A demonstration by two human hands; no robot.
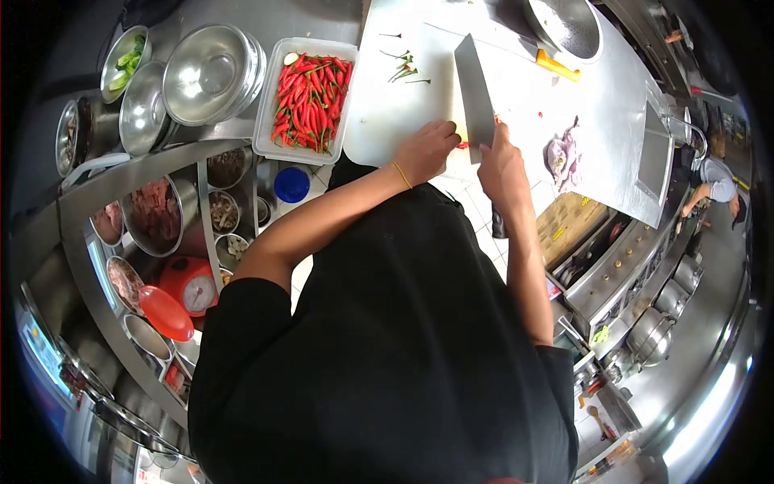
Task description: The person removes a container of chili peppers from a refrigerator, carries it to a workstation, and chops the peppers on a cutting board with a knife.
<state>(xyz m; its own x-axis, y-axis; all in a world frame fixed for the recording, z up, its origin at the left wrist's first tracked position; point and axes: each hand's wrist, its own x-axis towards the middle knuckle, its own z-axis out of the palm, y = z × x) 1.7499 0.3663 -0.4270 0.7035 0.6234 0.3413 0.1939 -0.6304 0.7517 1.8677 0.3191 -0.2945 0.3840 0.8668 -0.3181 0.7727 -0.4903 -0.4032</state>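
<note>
My right hand (504, 171) is wrapped round the handle of a cleaver (474, 89), whose wide blade points away from me over the white cutting board (395, 113). Close to the left of the blade, my left hand (429, 152) has its fingers curled down on a red chili pepper (462, 145), of which only a small red bit shows at the fingertips. Several green chili stems (403, 71) lie farther up the board. Left of the board stands a clear plastic tub (263, 121) full of whole red chilies (310, 101).
Stacked steel bowls (208, 74) stand left of the tub. A yellow-handled knife (558, 66) lies near a steel colander (568, 28). A pale, purplish piece of raw food (564, 157) rests right of my right hand. Another person (713, 181) is at the far right.
</note>
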